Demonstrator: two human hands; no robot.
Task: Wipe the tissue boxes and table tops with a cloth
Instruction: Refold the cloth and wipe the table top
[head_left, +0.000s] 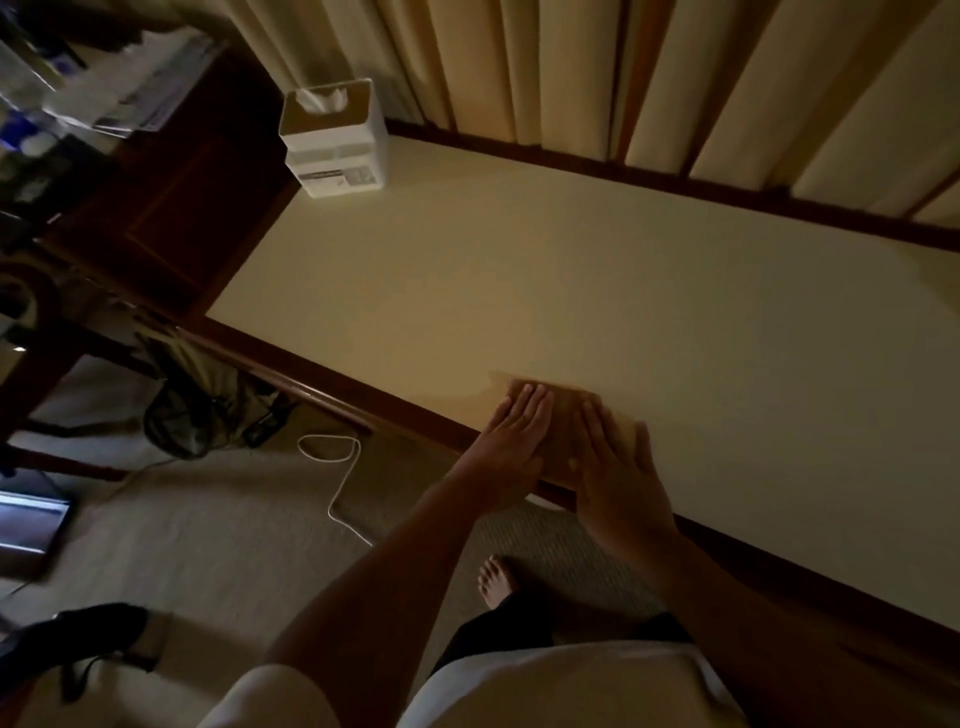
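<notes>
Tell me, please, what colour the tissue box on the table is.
The tissue box is white with a grey label, shown best in the head view.

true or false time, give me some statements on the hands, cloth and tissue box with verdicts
1. Both the left hand and the right hand lie flat on the cloth. True.
2. The tissue box stands right beside the hands. False: it stands at the far left corner of the table, apart from them.
3. The cloth lies by the near edge of the table. True.
4. The cloth is crumpled into a ball. False: it lies flat and folded.
</notes>
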